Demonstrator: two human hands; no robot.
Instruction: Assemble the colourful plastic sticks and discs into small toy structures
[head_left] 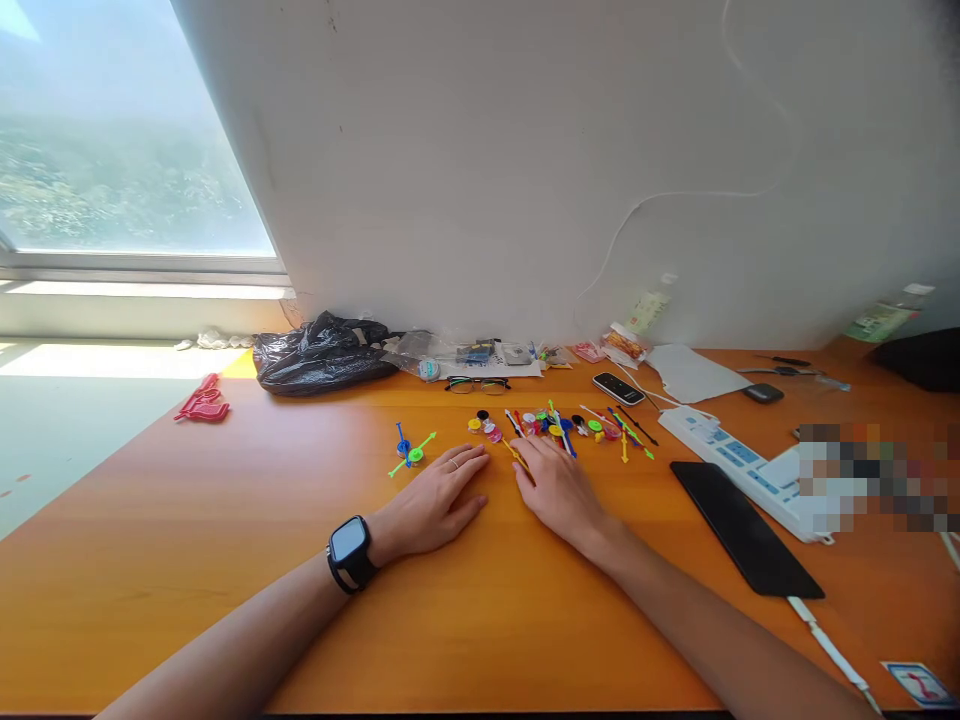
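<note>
Wooden table | colourful plastic pieces | black phone | power strip

2 hands palm-down, apart, fingers loosely extended, forearms angled inward

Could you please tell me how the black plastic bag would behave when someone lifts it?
The black plastic bag is probably floppy, since its surface is deeply wrinkled. Its glossy film may feel slippery. Weight is uncertain, as any contents are hidden.

Two hands, one smartwatch, two bottles, one power strip
</note>
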